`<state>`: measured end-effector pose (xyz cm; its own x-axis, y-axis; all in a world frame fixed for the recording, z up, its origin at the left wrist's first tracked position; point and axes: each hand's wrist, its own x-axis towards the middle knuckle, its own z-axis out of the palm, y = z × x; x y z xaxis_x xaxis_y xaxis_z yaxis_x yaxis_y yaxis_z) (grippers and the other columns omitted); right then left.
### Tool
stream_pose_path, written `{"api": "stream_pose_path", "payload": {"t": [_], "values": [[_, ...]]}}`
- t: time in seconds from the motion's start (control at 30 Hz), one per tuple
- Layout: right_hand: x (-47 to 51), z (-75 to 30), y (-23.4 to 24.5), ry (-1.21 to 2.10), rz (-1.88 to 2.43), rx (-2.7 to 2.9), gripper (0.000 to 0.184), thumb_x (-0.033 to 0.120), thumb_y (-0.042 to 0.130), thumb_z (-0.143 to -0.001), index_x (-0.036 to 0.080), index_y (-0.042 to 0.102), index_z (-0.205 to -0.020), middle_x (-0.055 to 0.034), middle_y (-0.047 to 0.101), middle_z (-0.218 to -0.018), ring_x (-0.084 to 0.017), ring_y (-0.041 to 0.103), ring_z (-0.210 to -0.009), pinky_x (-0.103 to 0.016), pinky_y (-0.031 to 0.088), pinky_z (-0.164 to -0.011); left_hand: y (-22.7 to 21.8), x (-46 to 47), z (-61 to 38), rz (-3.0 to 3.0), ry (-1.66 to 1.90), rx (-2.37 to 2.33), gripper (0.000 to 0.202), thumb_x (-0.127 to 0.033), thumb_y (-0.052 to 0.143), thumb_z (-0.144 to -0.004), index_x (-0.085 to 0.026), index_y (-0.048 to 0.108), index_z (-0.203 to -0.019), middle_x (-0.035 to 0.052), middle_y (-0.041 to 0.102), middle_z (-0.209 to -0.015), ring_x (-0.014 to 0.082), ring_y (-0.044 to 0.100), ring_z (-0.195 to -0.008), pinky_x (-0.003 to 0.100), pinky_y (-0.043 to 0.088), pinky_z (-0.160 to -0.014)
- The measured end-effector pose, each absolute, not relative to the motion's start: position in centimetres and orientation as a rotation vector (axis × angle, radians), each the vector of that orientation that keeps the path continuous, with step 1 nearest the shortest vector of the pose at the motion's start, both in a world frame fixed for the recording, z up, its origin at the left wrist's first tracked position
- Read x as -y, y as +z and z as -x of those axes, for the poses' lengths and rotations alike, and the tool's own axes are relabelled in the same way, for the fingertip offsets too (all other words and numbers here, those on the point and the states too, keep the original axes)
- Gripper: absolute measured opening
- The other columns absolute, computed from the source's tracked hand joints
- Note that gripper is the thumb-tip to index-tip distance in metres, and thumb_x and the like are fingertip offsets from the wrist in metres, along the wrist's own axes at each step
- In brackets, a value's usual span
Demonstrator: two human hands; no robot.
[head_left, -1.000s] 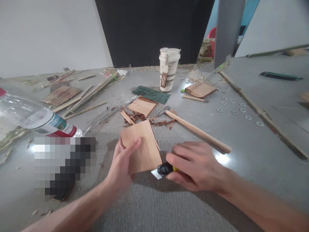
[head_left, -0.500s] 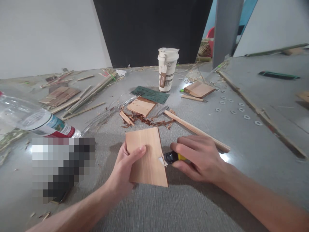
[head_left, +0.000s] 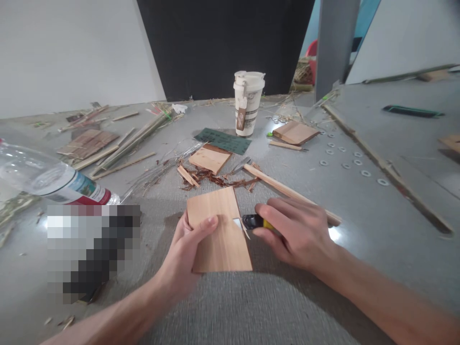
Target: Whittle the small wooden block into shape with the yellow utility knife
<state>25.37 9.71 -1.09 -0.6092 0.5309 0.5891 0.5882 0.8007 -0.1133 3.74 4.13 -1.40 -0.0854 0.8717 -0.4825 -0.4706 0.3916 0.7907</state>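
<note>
A thin rectangular wooden board (head_left: 224, 239) is held up in my left hand (head_left: 192, 239), the thumb across its face and the other fingers mostly hidden behind it. My right hand (head_left: 294, 230) is closed round a black and yellow utility knife (head_left: 253, 221). Its blade lies over the board's right edge, and a thin sliver of wood curls away just below it. Beyond the board, a long squared wooden stick (head_left: 287, 191) lies beside dark brown bark shavings (head_left: 215, 177) and a small wooden block (head_left: 210, 158).
A lidded paper cup (head_left: 248, 103) stands behind a green sheet (head_left: 223, 140). Several metal washers (head_left: 365, 173) lie to the right near another wooden block (head_left: 296, 132). At left a plastic bottle (head_left: 75, 184) lies on its side, next to a blurred-out object (head_left: 97, 254).
The knife and my right hand have moved slightly up along the board's right edge. The sliver now stands out longer below the blade. The board has tilted slightly.
</note>
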Motion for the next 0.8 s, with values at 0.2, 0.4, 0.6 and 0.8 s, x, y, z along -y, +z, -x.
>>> {"api": "stream_pose_path", "payload": {"t": [0.2,0.4,0.6,0.8], "values": [[-10.31,-25.56,-1.33,-0.097,0.940,2.335,0.023,0.038,0.050,-0.104,0.019,0.059,-0.094,0.0006,0.061,-0.077,-0.013,0.056,-0.066,-0.028,0.036,-0.061,-1.46,-3.93,-3.86,-0.374,1.099,-1.250,0.072,-0.047,0.089,-0.066,-0.025,0.054,-0.126,0.0050,0.074,-0.098,0.0152,0.070,-0.063,0.022,0.055,-0.054],[-10.64,-25.63,-1.58,-0.108,0.959,2.336,0.020,0.037,0.051,-0.103,0.020,0.058,-0.094,0.0004,0.064,-0.079,-0.014,0.060,-0.068,-0.028,0.038,-0.062,-1.62,-4.01,-3.65,-0.394,1.085,-1.255,0.073,-0.049,0.088,-0.067,-0.026,0.053,-0.127,0.0075,0.073,-0.105,0.0211,0.074,-0.077,0.022,0.055,-0.054],[-10.54,-25.84,-1.51,-0.123,0.970,2.324,0.019,0.037,0.053,-0.102,0.020,0.058,-0.093,0.0006,0.063,-0.079,-0.014,0.060,-0.068,-0.027,0.037,-0.062,-1.61,-4.13,-3.71,-0.382,1.075,-1.255,0.075,-0.049,0.089,-0.066,-0.026,0.053,-0.127,0.0066,0.073,-0.100,0.0219,0.075,-0.077,0.022,0.055,-0.054],[-10.70,-25.89,-1.45,0.025,0.854,2.376,0.024,0.037,0.046,-0.105,0.019,0.057,-0.094,-0.0002,0.061,-0.076,-0.014,0.056,-0.066,-0.028,0.036,-0.060,-2.07,-3.86,-3.86,-0.387,1.072,-1.235,0.072,-0.051,0.087,-0.067,-0.025,0.054,-0.125,0.0062,0.074,-0.095,0.0181,0.072,-0.065,0.022,0.053,-0.051]]}}
